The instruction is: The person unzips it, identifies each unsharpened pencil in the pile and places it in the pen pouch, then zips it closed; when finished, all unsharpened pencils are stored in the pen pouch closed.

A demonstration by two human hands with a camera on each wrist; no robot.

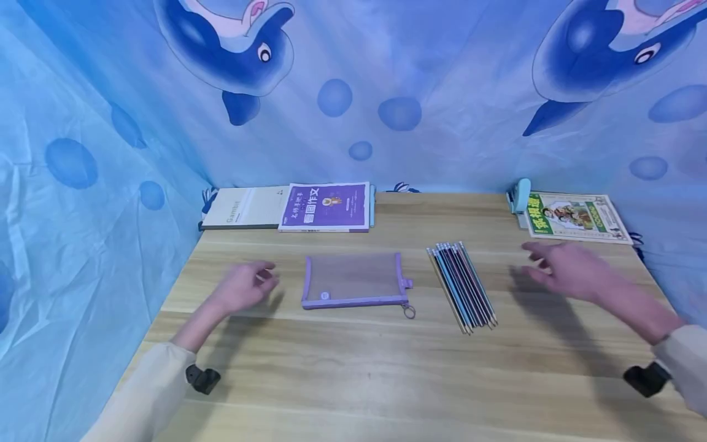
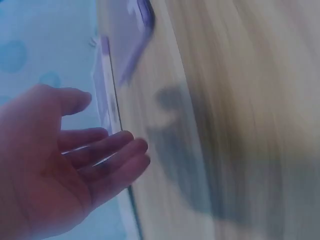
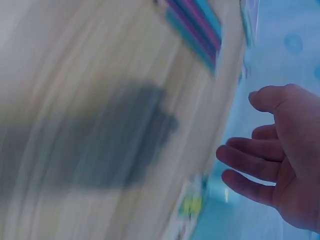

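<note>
A flat mesh zip pouch [image 1: 353, 301] with purple edging and a metal ring at one corner lies mid-table. To its right is a bundle of pencils [image 1: 463, 285], side by side and slanted, points toward the front. My left hand [image 1: 245, 287] hovers left of the pouch, holding nothing; in the left wrist view its fingers [image 2: 115, 160] are loosely bent and spread from the thumb. My right hand [image 1: 571, 270] is raised over the table right of the pencils, its fingers [image 3: 250, 160] relaxed with nothing in them. Both hands cast shadows on the wood.
At the back left lie a white book [image 1: 245, 207] and a purple book [image 1: 326, 207], side by side. Toward the back right sit a green-and-white booklet [image 1: 577, 216] and a light-blue stapler-like object [image 1: 520, 195]. A blue dolphin-print cloth [image 1: 359, 73] hangs behind the wooden table [image 1: 353, 374].
</note>
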